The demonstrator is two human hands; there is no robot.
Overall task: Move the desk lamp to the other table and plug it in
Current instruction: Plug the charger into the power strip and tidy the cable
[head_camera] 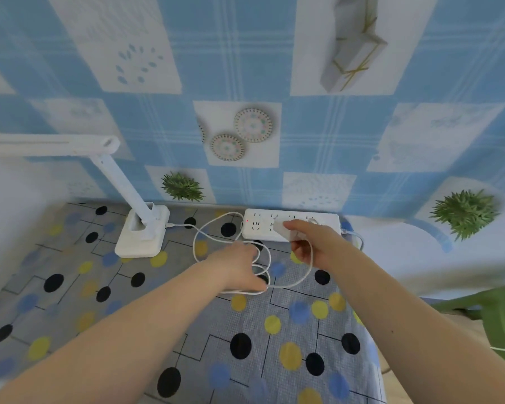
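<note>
The white desk lamp (142, 228) stands at the back left of the bench (274, 360), its base near the wall (318, 83), its arm leaning left and its flat head reaching past the picture's left edge. Its white cord (204, 231) loops loosely rightward. The right hand (312, 243) pinches the white plug (280, 227) against the power strip (292, 227), which lies along the wall. The left hand (239, 266) holds the gathered cord loops. The spotted cloth in front lies bare to the bench's right edge.
</note>
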